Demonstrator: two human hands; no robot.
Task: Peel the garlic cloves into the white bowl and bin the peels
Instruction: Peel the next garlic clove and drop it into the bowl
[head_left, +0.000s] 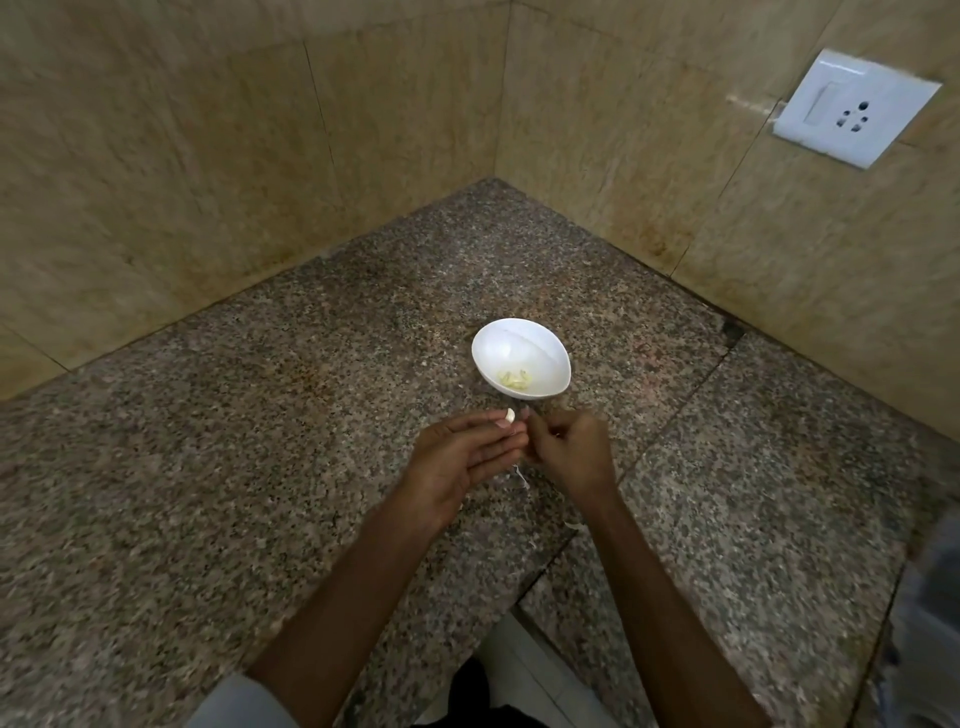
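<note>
The left hand pinches a garlic clove at its fingertips, just in front of the white bowl on the bench. The right hand is curled right beside it, but blur hides whether it grips anything. Peeled cloves lie in the bowl, and a thin peel strand shows below the hands.
</note>
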